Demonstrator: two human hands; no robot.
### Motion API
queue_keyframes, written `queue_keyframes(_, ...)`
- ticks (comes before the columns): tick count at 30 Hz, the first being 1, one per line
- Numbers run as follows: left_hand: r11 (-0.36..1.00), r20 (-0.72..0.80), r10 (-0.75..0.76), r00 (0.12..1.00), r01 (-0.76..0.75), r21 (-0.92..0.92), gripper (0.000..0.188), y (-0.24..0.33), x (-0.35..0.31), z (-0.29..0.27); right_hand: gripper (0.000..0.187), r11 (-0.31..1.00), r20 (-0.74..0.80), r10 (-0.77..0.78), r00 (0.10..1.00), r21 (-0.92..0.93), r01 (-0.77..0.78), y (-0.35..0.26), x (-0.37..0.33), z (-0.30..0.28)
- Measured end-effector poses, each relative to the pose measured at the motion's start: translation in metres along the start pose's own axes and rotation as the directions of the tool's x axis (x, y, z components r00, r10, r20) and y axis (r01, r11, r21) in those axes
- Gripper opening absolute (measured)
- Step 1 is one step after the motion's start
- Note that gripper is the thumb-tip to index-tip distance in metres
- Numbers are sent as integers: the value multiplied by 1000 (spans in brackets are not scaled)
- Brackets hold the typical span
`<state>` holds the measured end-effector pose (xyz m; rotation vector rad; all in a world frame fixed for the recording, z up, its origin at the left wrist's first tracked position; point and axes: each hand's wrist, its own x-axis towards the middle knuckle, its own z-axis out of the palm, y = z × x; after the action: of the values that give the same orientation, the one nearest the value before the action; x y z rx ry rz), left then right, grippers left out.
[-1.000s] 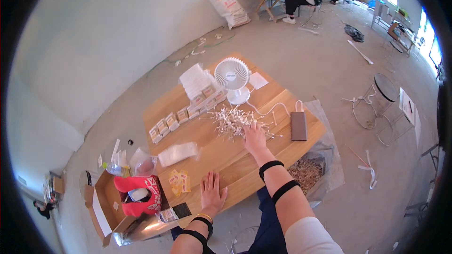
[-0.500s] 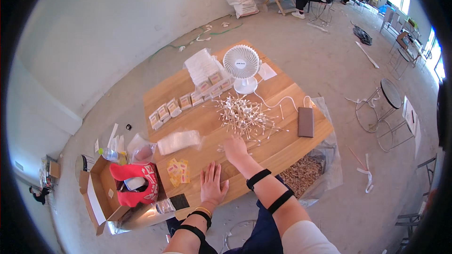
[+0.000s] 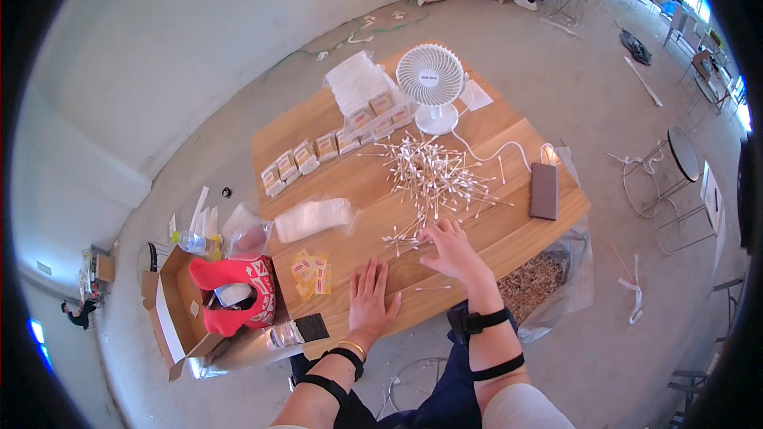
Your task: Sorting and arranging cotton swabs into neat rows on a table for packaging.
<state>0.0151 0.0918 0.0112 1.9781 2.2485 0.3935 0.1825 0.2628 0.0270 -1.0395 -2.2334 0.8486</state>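
Row of small packs point(image 3: 306, 157) looks done toward the table's point(image 3: 346, 181) far-left edge, big loose cotton swab heap point(image 3: 435, 171) mid-table still unpacked, right hand point(image 3: 453, 251) half-curled at its near fringe, can't tell if gripping, left hand point(image 3: 369, 299) flat, fingers extended, by the near edge.

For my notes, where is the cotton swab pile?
In the head view, the swab pile lies right of centre on the table, between the white fan and the right hand.
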Motion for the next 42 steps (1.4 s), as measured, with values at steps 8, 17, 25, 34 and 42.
queue_keyframes(8, 1000, 19, -20, 1000, 19, 19, 76, -3, 0, 1, 22, 970, 335, 74, 939, -241, 10, -3, -35, 7)
queue_keyframes(17, 1000, -16, -18, 1000, 17, -25, 81, -5, -1, 1, 31, 998, -175, -64, 982, -35, 58, -35, 19, 36)
queue_keyframes(25, 999, -20, -16, 1000, 15, -40, 81, -2, 0, 2, 38, 954, -152, -235, 960, -228, 197, -5, 20, 51)
queue_keyframes(34, 994, -100, -45, 994, 35, -99, 91, -4, -2, 2, 12, 949, 6, -300, 954, -101, 299, -17, 16, 65)
queue_keyframes(42, 995, -118, -52, 992, 42, -88, 93, -4, -3, 2, 21, 912, 179, -400, 899, -18, 409, -29, 0, 74)
